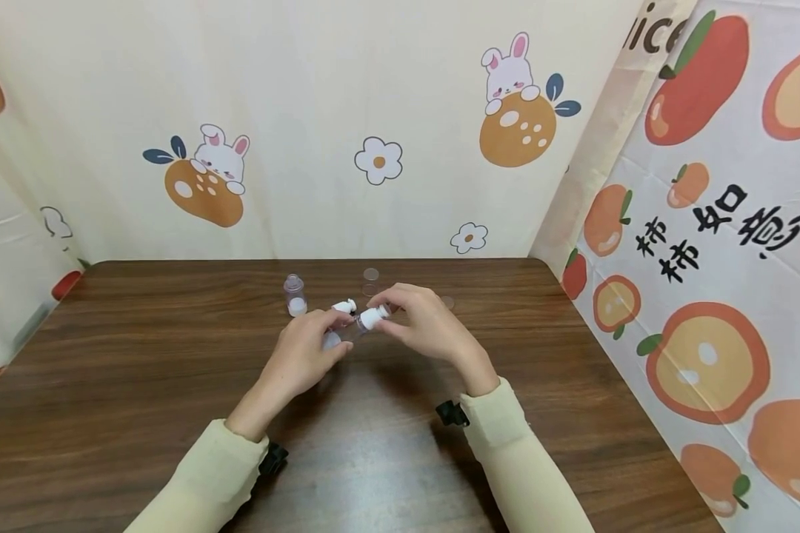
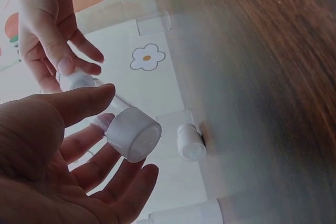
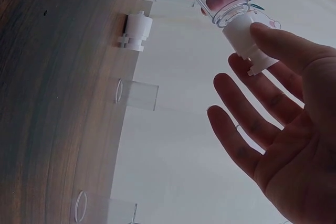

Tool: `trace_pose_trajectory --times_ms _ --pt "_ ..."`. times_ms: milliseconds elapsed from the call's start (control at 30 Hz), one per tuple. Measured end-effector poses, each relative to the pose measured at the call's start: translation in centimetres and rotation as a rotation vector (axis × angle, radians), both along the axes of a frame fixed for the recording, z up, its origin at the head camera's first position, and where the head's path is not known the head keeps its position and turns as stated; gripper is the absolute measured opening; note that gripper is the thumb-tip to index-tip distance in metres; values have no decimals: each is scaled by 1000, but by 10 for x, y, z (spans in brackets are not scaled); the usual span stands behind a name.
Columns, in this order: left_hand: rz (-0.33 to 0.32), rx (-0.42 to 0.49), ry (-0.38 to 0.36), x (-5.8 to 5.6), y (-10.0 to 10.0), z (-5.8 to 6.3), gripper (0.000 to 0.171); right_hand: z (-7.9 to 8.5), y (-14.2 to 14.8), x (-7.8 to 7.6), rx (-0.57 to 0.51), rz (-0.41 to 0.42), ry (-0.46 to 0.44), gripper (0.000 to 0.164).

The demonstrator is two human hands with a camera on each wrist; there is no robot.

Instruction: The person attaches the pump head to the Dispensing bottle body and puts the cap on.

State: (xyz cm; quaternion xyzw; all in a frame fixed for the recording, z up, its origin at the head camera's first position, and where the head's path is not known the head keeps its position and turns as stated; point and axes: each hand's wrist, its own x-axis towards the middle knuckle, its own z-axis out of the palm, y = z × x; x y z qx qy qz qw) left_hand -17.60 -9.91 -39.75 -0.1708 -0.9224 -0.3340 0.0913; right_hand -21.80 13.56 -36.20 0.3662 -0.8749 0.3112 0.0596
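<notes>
Between thumb and fingers, my left hand holds a small clear bottle with a white base, tilted over the table. My right hand pinches a white pump head right at the bottle's open mouth, thumb on one side and a fingertip on the other. The other right fingers are spread, as the right wrist view shows. Just behind the hands, a second white pump head stands on the table, partly hidden by the left hand in the head view.
A second clear bottle with white at its bottom stands left of the hands. Clear caps stand behind and to the right, among them one cap and another cap. The brown wooden table meets a printed curtain at the back.
</notes>
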Motion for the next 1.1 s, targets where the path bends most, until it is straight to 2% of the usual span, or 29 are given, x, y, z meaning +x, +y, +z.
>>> trace_pose_trajectory --times_ms 533,800,967,1100 --pt "0 -9 -1 0 0 0 34 -2 -3 0 -6 -71 -74 12" --pt "2 -8 -15 0 -1 -1 35 -1 -6 0 19 -119 -104 14" --pt "1 -6 -19 -1 -1 -1 35 -1 -6 0 42 -134 -114 25" --pt "0 -5 -17 -1 -2 -1 35 0 -4 1 33 -114 -84 40"
